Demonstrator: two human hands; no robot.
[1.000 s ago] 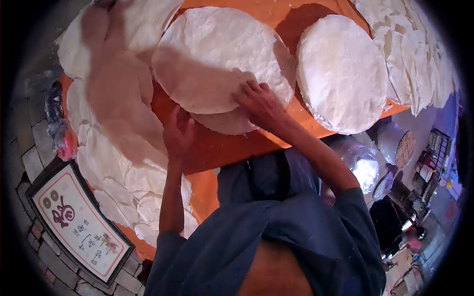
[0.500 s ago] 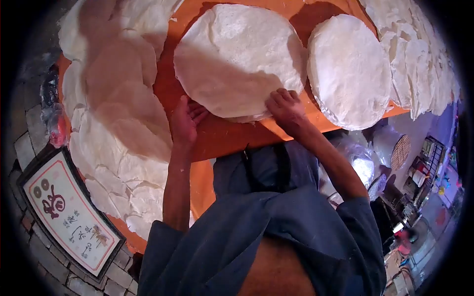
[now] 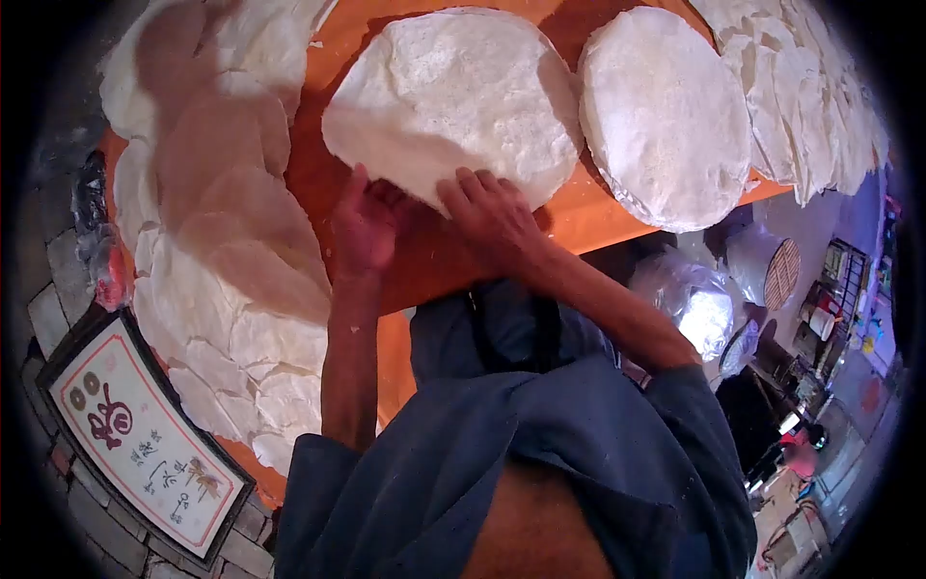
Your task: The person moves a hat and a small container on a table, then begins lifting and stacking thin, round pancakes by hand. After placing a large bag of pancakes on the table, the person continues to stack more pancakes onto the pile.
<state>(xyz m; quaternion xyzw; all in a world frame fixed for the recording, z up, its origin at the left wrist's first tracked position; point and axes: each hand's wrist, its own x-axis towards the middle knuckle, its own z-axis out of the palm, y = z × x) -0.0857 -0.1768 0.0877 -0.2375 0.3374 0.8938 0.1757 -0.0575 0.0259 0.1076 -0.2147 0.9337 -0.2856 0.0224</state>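
A large, thin round flatbread (image 3: 463, 96), pale and slightly blistered, lies on the orange tabletop in front of me. At its near edge, my right hand (image 3: 492, 217) has its fingers bent over the rim, with the thumb hidden beneath. My left hand (image 3: 367, 230) is by the lower left edge, palm turned inward, thumb raised and fingers loosely apart, their tips in shadow close to the rim. Just to the right sits a round stack of similar flatbreads (image 3: 666, 121), its layered edge showing.
Overlapping flatbreads (image 3: 231, 261) cover the table's left side, and more (image 3: 796, 106) lean in rows at far right. The orange tabletop (image 3: 608, 212) shows between. A framed sign (image 3: 145, 434) stands on the brick floor. Plastic-wrapped bundles (image 3: 699, 309) lie beyond the table's right edge.
My right hand has slid left along the near edge of the flatbread, closer to my left hand. The whole view has shifted slightly.
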